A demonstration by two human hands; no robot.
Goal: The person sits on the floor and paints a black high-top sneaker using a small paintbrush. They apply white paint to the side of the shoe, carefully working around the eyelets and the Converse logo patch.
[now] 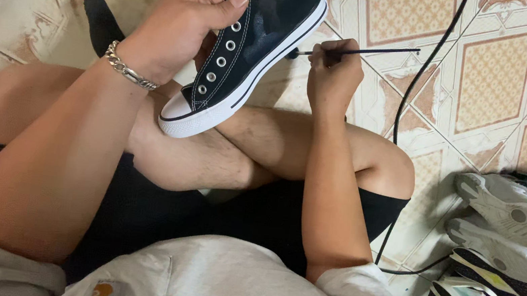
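Seated cross-legged on the tiled floor point(489, 83), a person laces a black high-top sneaker point(250, 44).

Propped toe-down on the crossed shins, the sneaker tilts up and away from the body, its white rubber toe cap nearest the lap. Left hand point(174, 28) reaches forward with the forearm slanting up from the lower left, a silver chain bracelet point(128, 69) at the wrist; its fingers are clamped around the sneaker's eyelet side, the thumb pressed across the top. Right hand point(334, 76) rises just to the right of the sneaker, wrist straight, fingers pinched shut on a thin black shoelace point(371, 50) that runs from the sneaker's side out to the right. Farther right of the sneaker, a black cable point(423, 67) crosses the floor, and several other shoes point(512, 215) lie sole-up in a heap.
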